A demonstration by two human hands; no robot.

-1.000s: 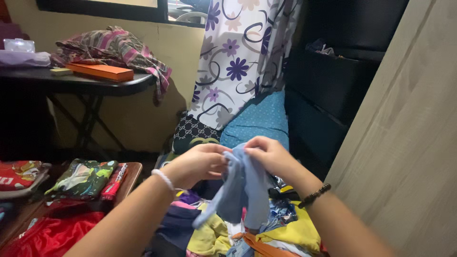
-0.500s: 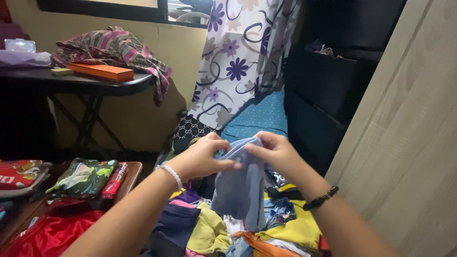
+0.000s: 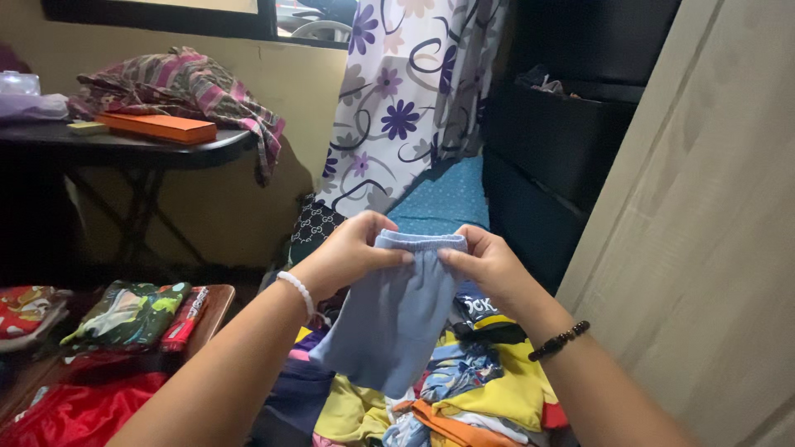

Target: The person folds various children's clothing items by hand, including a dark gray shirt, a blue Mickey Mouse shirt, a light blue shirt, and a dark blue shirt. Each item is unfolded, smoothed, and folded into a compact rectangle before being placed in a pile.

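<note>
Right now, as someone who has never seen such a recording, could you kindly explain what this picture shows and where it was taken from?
There is no machine here: one camera sits on a person's head and looks down at their own bare hands. The left hand and right hand pinch the waistband of light blue shorts, holding them spread above a mixed pile of clothes. To the left, folded clothes lie on a low wooden table. Farther back, a dark table bears an orange box and a striped cloth.
</note>
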